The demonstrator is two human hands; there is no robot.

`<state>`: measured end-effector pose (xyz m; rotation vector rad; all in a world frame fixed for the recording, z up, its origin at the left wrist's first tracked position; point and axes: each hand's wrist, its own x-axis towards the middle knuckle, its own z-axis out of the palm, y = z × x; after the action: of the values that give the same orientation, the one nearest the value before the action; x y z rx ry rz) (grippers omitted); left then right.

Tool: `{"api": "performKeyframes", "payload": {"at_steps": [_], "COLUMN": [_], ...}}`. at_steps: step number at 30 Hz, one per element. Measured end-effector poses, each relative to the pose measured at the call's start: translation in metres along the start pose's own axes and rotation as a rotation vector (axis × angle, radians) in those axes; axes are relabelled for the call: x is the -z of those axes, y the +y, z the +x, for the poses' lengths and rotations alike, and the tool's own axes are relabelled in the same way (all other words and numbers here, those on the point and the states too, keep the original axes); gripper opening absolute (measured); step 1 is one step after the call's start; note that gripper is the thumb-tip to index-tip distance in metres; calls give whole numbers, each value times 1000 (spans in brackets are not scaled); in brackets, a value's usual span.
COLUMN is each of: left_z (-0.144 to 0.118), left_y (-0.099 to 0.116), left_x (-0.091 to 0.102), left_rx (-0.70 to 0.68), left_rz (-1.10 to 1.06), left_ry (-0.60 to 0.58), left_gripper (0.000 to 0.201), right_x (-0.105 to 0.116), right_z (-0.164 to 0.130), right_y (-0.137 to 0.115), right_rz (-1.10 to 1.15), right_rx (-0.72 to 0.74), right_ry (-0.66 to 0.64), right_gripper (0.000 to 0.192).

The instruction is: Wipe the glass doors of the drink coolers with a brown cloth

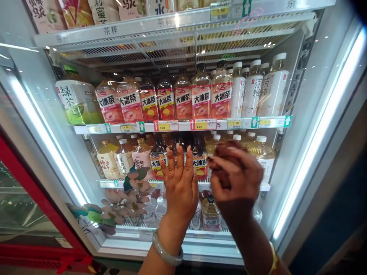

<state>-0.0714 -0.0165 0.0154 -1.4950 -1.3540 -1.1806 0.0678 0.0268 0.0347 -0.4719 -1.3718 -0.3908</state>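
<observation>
The head camera looked from the wearer's own viewpoint, facing forward into a lit drinks cooler [212,250] and tilted down, so the cooler's sides narrowed toward the bottom. It sat below the top shelf [189,17], seeing its underside, yet above the lowest bottles [211,219]. The left hand [182,183] and right hand [243,177] rose near the lens; the shelves stood a little beyond, filling most of the view.

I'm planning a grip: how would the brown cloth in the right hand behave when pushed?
The brown cloth is probably floppy, since it bunches into folds within the right hand. It seems unlikely to roll, given its uneven, crumpled outline. Blur leaves its slipperiness unclear.
</observation>
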Motion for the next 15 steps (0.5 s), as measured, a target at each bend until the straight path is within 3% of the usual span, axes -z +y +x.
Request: {"api": "performKeyframes", "payload": {"at_steps": [4,6,11,13,15], "left_z": [1,1,-4,-8,-11], "left_y": [0,1,3,2,0], "left_x": [0,-1,-9,-13,-17], "left_rx": [-3,13,15,15,21], "left_rz": [-18,-12,0,21,38], "left_ry": [13,14,34,27,25], "left_gripper": [69,69,71,69,66], "right_x": [-3,2,11,7,0], "right_z": [-10,-5,12,6,-9], "right_y": [-12,-1,32,28,14], "right_rz": [78,58,31,22,-3], "right_rx": [124,120,13,11,45], "right_ry": [-201,-156,123,123,41], "right_gripper": [29,33,44,42,36]}}
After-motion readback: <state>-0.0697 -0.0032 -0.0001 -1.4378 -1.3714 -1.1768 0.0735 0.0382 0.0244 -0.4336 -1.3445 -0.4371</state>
